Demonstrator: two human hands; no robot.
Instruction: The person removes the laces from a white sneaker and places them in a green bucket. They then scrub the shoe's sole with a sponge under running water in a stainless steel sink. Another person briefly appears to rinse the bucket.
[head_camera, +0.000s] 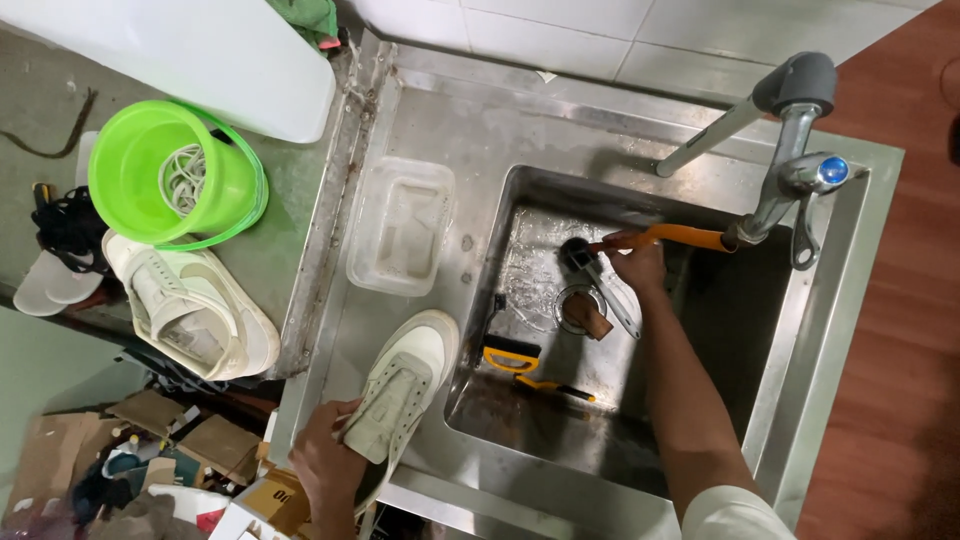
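Presently an off-white sneaker (400, 400) is gripped at its heel by the left hand (325, 465) on the sink's draining board (440, 140), toe pointing away; the orange hose (665, 238), across the basin, is clasped by the right hand (635, 265).

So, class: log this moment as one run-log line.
left hand: holds shoe on sink edge | right hand: holds orange hose over basin | brush: in basin

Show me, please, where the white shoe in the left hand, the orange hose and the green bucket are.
white shoe (405, 385): head view, laced upper.
orange hose (680, 237): head view, mid-length.
green bucket (120, 150): head view, rim.
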